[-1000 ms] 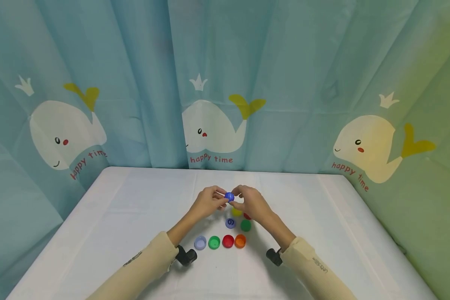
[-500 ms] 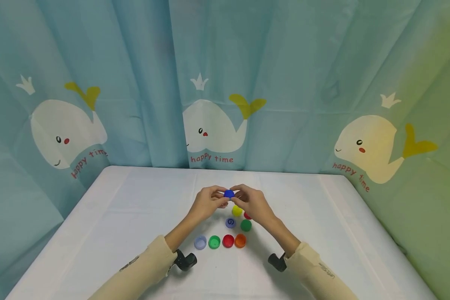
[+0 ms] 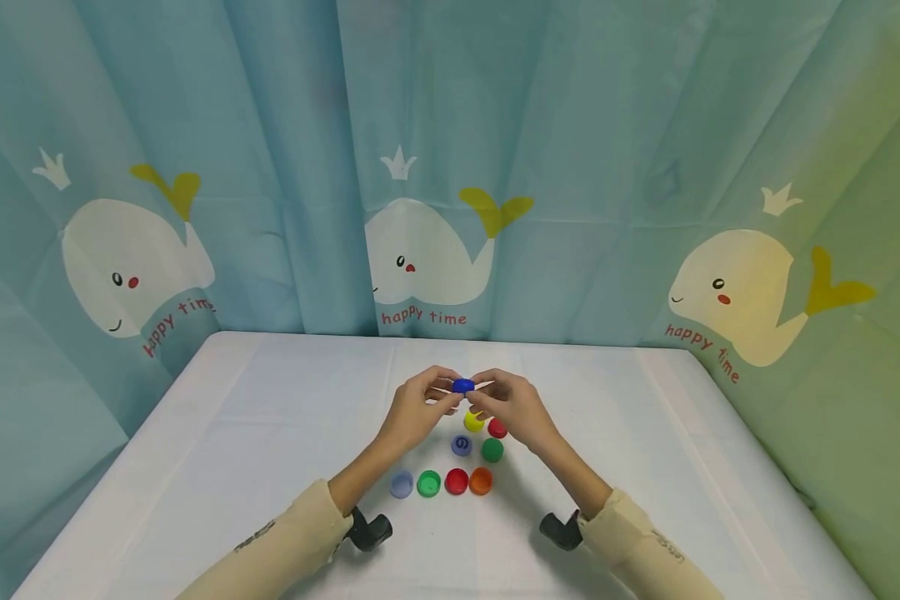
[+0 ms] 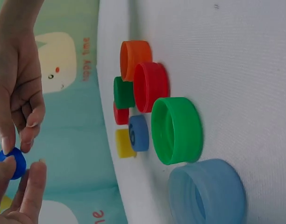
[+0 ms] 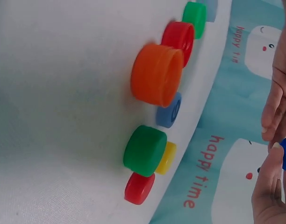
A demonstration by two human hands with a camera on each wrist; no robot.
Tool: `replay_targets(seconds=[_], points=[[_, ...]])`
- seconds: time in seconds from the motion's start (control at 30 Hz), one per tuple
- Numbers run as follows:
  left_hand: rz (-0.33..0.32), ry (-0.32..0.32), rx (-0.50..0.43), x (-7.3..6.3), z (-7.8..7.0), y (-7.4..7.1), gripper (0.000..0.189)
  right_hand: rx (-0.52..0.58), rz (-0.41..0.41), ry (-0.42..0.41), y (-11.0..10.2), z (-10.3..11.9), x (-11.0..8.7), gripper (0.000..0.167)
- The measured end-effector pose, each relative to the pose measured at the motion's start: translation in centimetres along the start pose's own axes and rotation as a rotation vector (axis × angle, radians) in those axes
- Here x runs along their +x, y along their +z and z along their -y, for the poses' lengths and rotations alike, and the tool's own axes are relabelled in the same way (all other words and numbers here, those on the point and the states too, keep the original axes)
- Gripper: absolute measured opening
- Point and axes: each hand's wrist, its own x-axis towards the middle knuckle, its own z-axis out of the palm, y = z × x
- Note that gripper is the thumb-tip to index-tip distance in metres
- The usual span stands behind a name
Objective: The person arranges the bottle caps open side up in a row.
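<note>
A dark blue bottle cap (image 3: 462, 386) is held above the table, between the fingertips of both hands. My left hand (image 3: 411, 410) pinches it from the left, thumb toward me. From the right, my right hand (image 3: 516, 410) pinches the same cap, its thumb also on the near side. Below them, a yellow cap (image 3: 474, 422) and a red cap (image 3: 498, 428) lie on the table. Closer to me are a blue-grey cap (image 3: 462, 446) with a dark mark on top and a green cap (image 3: 492, 451).
In a front row, hollow side up, lie a light blue cap (image 4: 206, 193), a bright green cap (image 4: 178, 130), a second red cap (image 3: 457, 482) and an orange cap (image 5: 157, 74). The white table (image 3: 270, 417) meets a whale-print curtain (image 3: 592, 167) behind.
The blue cap has been turned between the fingers, so its side now faces me more and it looks flatter. Both hands have risen slightly and shifted a little right. The table caps stay put.
</note>
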Motion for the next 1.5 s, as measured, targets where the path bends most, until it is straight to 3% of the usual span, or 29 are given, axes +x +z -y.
replay_targets(seconds=[0.2,0.37,0.57,0.83,1.0,1.2,1.5], points=[[0.003,0.033,-0.033,-0.1,-0.3,0.2,0.021,0.071,0.008,0.017,-0.4,0.9,-0.6,0.026],[0.026,0.072,-0.041,-0.2,-0.7,0.2,0.016,0.006,0.007,-0.029,-1.1,3.3,-2.1,0.02],[0.116,0.11,-0.066,-0.8,-1.1,0.5,0.016,-0.057,0.007,-0.077,-2.4,4.2,-4.0,0.018],[0.151,0.114,-0.069,-1.7,-1.7,0.8,0.02,-0.035,0.035,-0.11,-3.1,0.5,-4.3,0.029],[0.18,0.143,-0.049,-2.2,-1.2,1.2,0.025,-0.118,0.092,-0.139,-3.2,0.1,-5.0,0.04],[0.215,0.179,-0.05,-2.7,-0.2,1.8,0.026,-0.18,0.124,-0.194,-3.0,-0.3,-5.8,0.031],[0.22,0.236,0.008,-3.4,0.1,2.2,0.022,-0.217,0.167,-0.161,-2.8,-0.9,-6.6,0.026]])
